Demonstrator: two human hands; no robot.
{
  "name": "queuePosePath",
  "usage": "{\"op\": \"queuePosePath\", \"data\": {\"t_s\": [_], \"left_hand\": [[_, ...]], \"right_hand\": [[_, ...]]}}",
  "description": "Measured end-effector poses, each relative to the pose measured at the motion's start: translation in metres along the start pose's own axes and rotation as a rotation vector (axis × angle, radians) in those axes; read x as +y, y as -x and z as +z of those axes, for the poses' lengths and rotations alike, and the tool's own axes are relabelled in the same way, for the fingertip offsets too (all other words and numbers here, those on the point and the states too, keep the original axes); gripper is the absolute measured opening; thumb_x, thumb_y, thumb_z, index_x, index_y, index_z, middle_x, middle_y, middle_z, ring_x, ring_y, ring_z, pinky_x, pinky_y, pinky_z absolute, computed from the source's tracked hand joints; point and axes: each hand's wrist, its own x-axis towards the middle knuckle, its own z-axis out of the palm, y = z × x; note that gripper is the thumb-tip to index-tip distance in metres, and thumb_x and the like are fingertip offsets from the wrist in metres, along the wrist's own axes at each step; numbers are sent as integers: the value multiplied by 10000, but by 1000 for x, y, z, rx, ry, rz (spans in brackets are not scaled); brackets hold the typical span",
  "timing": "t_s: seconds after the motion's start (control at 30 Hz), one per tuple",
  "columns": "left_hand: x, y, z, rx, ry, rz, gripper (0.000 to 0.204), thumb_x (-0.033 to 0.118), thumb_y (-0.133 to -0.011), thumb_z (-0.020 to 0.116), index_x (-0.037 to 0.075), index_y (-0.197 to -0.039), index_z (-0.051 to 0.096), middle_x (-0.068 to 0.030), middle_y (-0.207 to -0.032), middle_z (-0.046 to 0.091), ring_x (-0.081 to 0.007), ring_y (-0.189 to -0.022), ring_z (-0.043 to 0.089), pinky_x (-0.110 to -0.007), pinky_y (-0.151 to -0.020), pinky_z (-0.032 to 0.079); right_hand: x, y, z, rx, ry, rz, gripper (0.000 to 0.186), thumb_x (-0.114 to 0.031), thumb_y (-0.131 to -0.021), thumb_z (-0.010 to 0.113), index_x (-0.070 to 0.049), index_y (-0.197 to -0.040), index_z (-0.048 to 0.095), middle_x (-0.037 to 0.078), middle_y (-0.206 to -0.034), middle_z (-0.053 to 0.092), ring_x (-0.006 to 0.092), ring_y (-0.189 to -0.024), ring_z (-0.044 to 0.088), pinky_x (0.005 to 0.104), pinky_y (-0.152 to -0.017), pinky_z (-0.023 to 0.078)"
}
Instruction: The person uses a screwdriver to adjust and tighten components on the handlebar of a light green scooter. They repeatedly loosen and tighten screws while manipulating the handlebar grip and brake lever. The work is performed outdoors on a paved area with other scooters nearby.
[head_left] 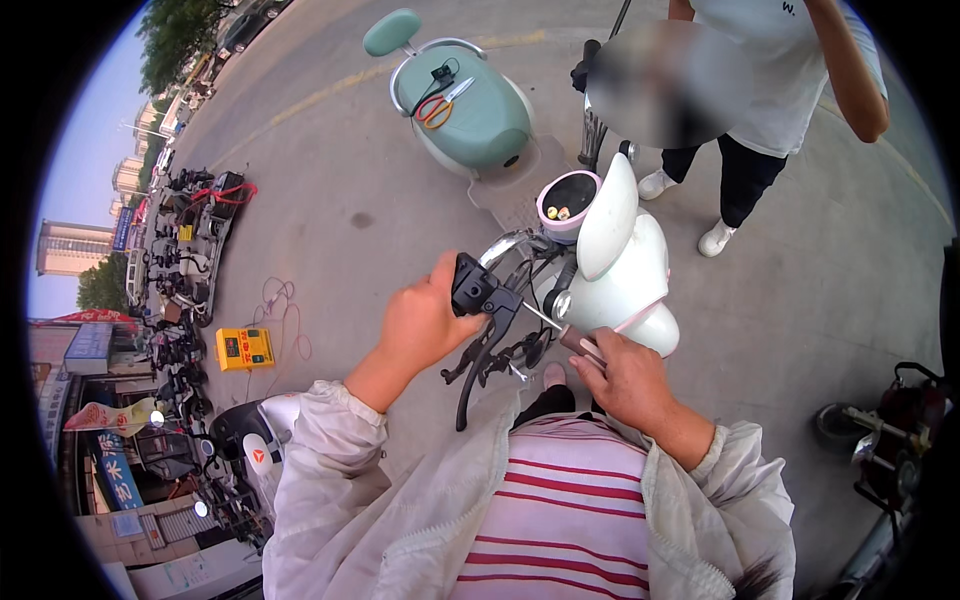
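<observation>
My left hand (418, 315) is closed around a black brake lever housing (484, 290) at the left end of a scooter's chrome handlebar (512, 243). Its long black lever (474, 380) points down toward me. In my right hand (645, 388) is a screwdriver (578, 342) with a brownish handle. The metal shaft slants up and left to the housing, where its tip appears to meet the inner side; the exact contact is too small to tell. Black cables and loose fittings (512, 360) hang below the handlebar. The scooter's white front panel (625, 270) lies just beyond.
Orange-handled scissors (440, 105) and a small black part lie on the green seat (485, 130). A person (765, 80) stands at the far right beside the scooter. A yellow box (244, 348) with wires sits on the ground at left. Parked scooters (185, 260) line the left; another vehicle (900, 430) stands right.
</observation>
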Motion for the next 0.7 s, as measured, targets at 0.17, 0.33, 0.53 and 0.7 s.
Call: {"op": "queuePosePath", "data": {"t_s": [0.17, 0.33, 0.53, 0.7], "left_hand": [[2, -1, -2, -7, 3, -3, 686, 304, -617, 790, 50, -1168, 471, -176, -717, 620, -353, -613, 627, -410, -551, 506], [4, -3, -5, -42, -5, -35, 660, 272, -618, 776, 68, -1175, 487, -177, -757, 630, -357, -645, 628, -406, -583, 513], [2, -1, -3, -15, 39, 7, 694, 310, -621, 795, 38, -1163, 457, -180, -712, 616, -361, -628, 631, -420, -554, 506], [0, -1, -2, -23, 9, -11, 671, 284, -625, 781, 63, -1179, 473, -181, -738, 623, -361, -643, 630, -414, -568, 504]], "right_hand": [[-22, -9, -13, -341, -605, 607, 443, -464, -945, 499, -52, -787, 536, 3, -612, 505, 95, -491, 499, 227, -421, 386], [-12, -13, -20, -406, -606, 623, 475, -510, -912, 531, -48, -805, 525, 28, -622, 547, 127, -473, 512, 248, -428, 409], [-23, -2, 1, 83, 396, 111, 407, -397, -905, 574, 3, -834, 541, 167, -695, 602, 317, -534, 516, 387, -525, 448], [-20, -14, -18, -398, -693, 712, 503, -527, -921, 497, -47, -768, 504, 41, -579, 515, 123, -382, 446, 261, -342, 352]]}}
